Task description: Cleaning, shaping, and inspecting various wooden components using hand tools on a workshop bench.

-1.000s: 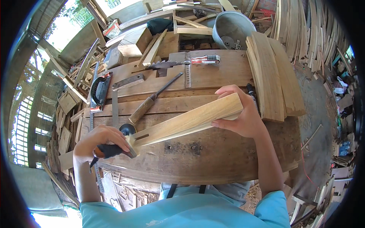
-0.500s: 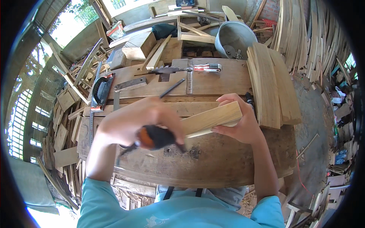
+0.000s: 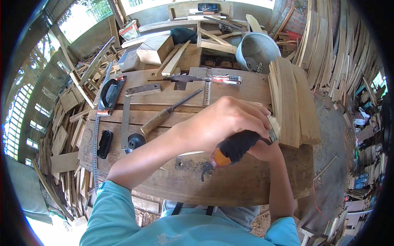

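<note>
My left hand is closed around a black-and-orange hand tool with a short dark strap hanging from it. A flat metal piece shows beside the end of a light wooden block. Most of the block is hidden under my left hand and forearm. My right hand grips the block near that end, its fingers partly covered by the left hand and the tool. Both hands are above the workbench. Left of them lies a chisel with a wooden handle.
A handsaw-like tool with a striped handle, a hand plane, a bevel gauge and a long steel rule lie on the bench. Boards are stacked at right. Behind stands a grey bucket; timber leans around.
My left hand has swung right with the tool, from the block's left part to its right end by my right hand. The chisel's handle and small black things on the bench are uncovered.
</note>
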The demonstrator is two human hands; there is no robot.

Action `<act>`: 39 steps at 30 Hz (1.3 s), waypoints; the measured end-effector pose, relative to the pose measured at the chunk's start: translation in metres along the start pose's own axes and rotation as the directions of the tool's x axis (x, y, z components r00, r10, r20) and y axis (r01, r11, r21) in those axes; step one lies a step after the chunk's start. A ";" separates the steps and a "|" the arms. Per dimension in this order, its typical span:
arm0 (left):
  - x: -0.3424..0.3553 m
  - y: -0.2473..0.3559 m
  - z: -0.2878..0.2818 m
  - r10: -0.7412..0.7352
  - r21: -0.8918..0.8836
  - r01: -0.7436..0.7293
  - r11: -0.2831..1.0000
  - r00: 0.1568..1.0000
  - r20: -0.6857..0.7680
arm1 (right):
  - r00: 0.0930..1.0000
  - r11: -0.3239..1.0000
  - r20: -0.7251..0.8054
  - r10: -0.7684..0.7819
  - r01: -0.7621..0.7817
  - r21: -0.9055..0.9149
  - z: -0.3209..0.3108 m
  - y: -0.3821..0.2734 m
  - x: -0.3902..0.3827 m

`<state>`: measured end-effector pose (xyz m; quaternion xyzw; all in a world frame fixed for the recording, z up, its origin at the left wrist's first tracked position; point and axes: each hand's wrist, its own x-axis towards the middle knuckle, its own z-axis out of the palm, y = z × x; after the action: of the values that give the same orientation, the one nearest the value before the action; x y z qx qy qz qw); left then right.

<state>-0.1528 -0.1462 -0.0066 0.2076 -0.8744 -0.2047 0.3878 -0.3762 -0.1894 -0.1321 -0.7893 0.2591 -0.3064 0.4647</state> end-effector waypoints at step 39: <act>-0.195 0.095 -0.108 -0.720 0.241 0.678 0.694 0.653 0.236 | 0.991 0.996 -0.105 -0.082 0.078 -0.037 0.007 -0.033 0.024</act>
<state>0.0301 0.0133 -0.0063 0.5185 -0.7875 -0.3104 0.1211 -0.3505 -0.1879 -0.0992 -0.7891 0.2567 -0.3623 0.4245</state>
